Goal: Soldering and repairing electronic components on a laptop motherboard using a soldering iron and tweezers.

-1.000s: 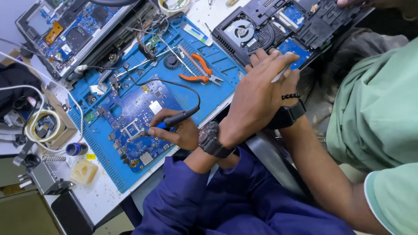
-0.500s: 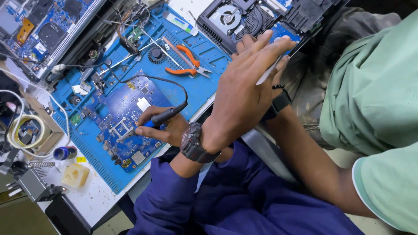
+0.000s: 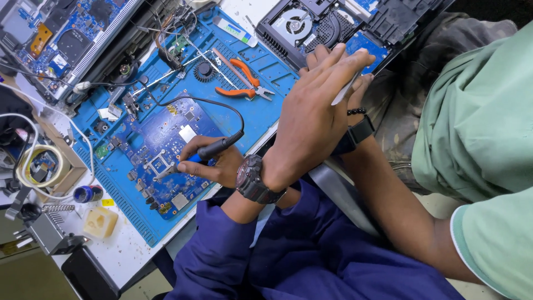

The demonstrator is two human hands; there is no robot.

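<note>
My right hand point(image 3: 214, 164) grips a black soldering iron point(image 3: 219, 147) with its tip down on a blue circuit board point(image 3: 166, 150), which lies on a blue work mat point(image 3: 266, 111). My left hand point(image 3: 313, 114), a dark watch on its wrist, crosses over the right arm. Its fingers are stretched out flat and hold nothing. It lies against a co-worker's hand point(image 3: 361, 83), which holds a thin silver tool point(image 3: 345, 91) near an opened laptop point(image 3: 333, 25).
Orange-handled pliers point(image 3: 241, 83) and a small fan point(image 3: 206, 70) lie on the mat. Another opened laptop point(image 3: 66, 39) sits at the top left. Coiled wire point(image 3: 33, 166), a yellow block point(image 3: 100, 222) and a metal stand point(image 3: 47, 230) are at the left. The co-worker's green sleeve point(image 3: 483, 128) fills the right.
The view has drifted, so the mat and boards sit a little lower and nearer. My left hand has drawn its fingers closer together. The soldering iron stays on the board.
</note>
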